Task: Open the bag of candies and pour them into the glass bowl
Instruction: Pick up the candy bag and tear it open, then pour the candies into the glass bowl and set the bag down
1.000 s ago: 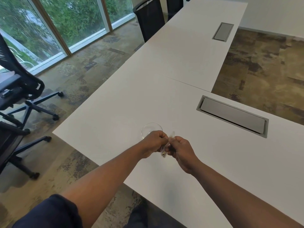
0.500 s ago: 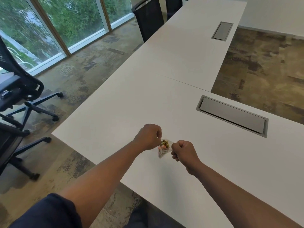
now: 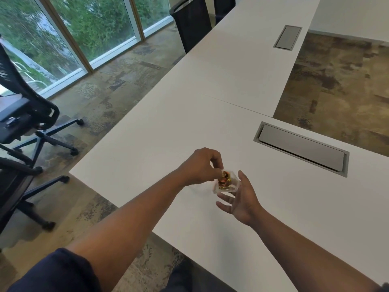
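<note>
I see my left hand [image 3: 200, 167] pinching the bag of candies [image 3: 225, 182] at its upper left, my right hand [image 3: 242, 199] spread open just lower right of it.

bare forearms [image 3: 130, 224], dark navy sleeve [image 3: 54, 272]

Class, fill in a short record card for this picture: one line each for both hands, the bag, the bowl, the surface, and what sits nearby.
left hand: pinches the top of the candy bag
right hand: open, palm up, fingers spread beside and just under the bag
candy bag: small, clear, held above the table; wrapped sweets show inside
glass bowl: cannot be made out here
table: white, with a grey hatch set in it
nearby: black office chair on the left
</note>
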Motion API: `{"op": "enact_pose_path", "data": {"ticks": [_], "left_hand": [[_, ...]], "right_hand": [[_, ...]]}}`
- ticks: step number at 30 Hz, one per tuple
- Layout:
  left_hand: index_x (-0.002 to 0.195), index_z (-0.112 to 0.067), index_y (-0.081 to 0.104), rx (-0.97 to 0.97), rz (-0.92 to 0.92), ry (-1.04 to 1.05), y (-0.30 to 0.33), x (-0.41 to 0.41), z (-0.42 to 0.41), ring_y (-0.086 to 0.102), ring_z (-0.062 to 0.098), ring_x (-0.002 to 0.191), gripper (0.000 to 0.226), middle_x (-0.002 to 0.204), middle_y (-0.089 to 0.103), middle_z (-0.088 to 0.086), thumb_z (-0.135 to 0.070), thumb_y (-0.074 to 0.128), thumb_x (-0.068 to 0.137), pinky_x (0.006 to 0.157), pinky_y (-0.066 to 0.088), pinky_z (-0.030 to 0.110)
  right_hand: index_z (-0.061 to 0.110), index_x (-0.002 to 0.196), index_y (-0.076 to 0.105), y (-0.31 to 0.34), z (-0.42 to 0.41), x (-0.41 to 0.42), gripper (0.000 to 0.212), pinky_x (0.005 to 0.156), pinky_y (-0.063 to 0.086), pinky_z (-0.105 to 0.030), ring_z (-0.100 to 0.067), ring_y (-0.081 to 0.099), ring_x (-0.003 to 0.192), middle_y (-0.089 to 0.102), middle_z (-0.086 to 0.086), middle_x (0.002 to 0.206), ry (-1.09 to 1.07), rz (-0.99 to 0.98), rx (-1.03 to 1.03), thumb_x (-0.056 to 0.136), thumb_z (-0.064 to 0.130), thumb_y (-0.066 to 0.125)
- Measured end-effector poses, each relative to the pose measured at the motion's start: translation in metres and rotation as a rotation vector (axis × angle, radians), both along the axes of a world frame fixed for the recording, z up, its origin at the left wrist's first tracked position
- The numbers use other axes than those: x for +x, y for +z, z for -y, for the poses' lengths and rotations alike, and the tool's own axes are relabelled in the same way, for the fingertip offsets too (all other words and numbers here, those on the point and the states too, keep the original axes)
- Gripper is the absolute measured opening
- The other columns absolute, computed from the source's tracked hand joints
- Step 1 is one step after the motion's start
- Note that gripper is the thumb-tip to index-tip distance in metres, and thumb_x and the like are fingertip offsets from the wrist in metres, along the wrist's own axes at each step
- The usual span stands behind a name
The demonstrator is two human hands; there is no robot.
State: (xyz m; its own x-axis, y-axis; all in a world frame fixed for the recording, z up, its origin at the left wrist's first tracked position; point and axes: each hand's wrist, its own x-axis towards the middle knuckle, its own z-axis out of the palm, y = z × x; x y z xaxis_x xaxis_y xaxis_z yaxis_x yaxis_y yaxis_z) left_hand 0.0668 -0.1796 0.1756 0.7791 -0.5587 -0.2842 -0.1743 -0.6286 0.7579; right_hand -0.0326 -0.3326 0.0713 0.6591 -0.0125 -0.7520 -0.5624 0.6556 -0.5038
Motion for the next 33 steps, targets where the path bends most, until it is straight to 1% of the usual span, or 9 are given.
{"op": "enact_pose_path", "data": {"ticks": [2,4,8,14,18,22,27,30,33], "left_hand": [[0.077,-0.023,0.072,-0.052,-0.036,-0.016,0.005,0.001,0.0,0.076,0.013,0.066,0.011,0.085,0.074,-0.01,-0.014,0.073,0.081,0.059,0.057,0.031],[0.079,-0.022,0.073,-0.075,-0.048,-0.038,0.009,0.002,-0.001,0.077,0.012,0.068,0.01,0.086,0.075,-0.009,-0.012,0.074,0.083,0.063,0.06,0.033],[0.076,-0.028,0.073,-0.062,-0.011,-0.054,0.012,0.009,-0.008,0.072,0.002,0.067,0.019,0.083,0.074,-0.016,-0.013,0.078,0.087,0.057,0.05,0.015],[0.076,-0.033,0.073,-0.047,-0.028,-0.056,0.006,0.024,-0.022,0.072,0.001,0.071,0.026,0.077,0.073,-0.024,-0.009,0.072,0.085,0.06,0.051,0.012],[0.087,-0.019,0.074,-0.265,-0.219,0.358,-0.034,0.034,-0.032,0.072,0.024,0.088,0.025,0.092,0.073,-0.005,0.003,0.063,0.083,0.077,0.059,0.03],[0.103,-0.013,0.073,-0.061,-0.21,0.59,-0.098,0.037,-0.043,0.062,0.019,0.097,0.032,0.108,0.067,0.003,0.007,0.055,0.086,0.066,0.048,0.02],[0.118,-0.014,0.069,0.17,-0.162,0.636,-0.152,0.037,-0.05,0.059,0.026,0.116,0.032,0.137,0.046,0.008,-0.002,0.055,0.092,0.085,0.055,0.035],[0.125,-0.017,0.066,0.179,-0.158,0.616,-0.172,0.039,-0.052,0.06,0.024,0.114,0.034,0.138,0.044,0.007,-0.005,0.055,0.095,0.088,0.052,0.031],[0.13,-0.017,0.065,0.181,-0.124,0.575,-0.182,0.041,-0.052,0.061,0.021,0.112,0.039,0.138,0.05,0.007,-0.005,0.056,0.094,0.088,0.046,0.025]], "right_hand": [[0.015,0.13,0.067,-0.001,-0.003,0.005,0.068,0.093,0.056,-0.057,-0.041,0.067,0.111,0.069,-0.017,0.127,-0.036,0.027,0.141,0.089,0.068,0.056],[0.01,0.126,0.069,0.0,-0.005,0.011,0.069,0.087,0.059,-0.051,-0.042,0.07,0.104,0.072,-0.021,0.121,-0.067,0.059,0.254,0.088,0.066,0.057],[0.006,0.117,0.069,0.004,-0.006,0.023,0.053,0.066,0.06,-0.035,-0.033,0.069,0.088,0.072,-0.019,0.109,-0.092,0.074,0.326,0.09,0.051,0.06],[0.01,0.102,0.069,0.003,-0.004,0.039,0.032,0.061,0.057,-0.034,-0.026,0.067,0.078,0.074,-0.012,0.089,-0.122,0.048,0.15,0.09,0.036,0.056],[0.016,0.088,0.065,0.001,-0.002,0.051,0.022,0.069,0.053,-0.035,-0.024,0.063,0.079,0.071,-0.009,0.09,-0.215,0.012,0.026,0.09,0.035,0.054],[0.019,0.082,0.06,-0.008,0.0,0.062,0.017,0.075,0.051,-0.038,-0.024,0.062,0.078,0.069,-0.005,0.087,-0.258,-0.026,-0.098,0.09,0.034,0.057],[0.019,0.081,0.061,-0.023,-0.005,0.081,0.016,0.071,0.054,-0.036,-0.019,0.064,0.064,0.069,0.002,0.062,-0.243,-0.058,-0.239,0.091,0.03,0.058],[0.018,0.081,0.061,-0.034,-0.011,0.093,0.015,0.075,0.051,-0.039,-0.023,0.063,0.07,0.068,-0.004,0.076,-0.186,-0.064,-0.335,0.09,0.03,0.057],[0.017,0.08,0.061,-0.042,-0.018,0.103,0.013,0.069,0.048,-0.037,-0.025,0.059,0.074,0.063,-0.008,0.085,-0.121,-0.048,-0.466,0.087,0.025,0.054]]}}
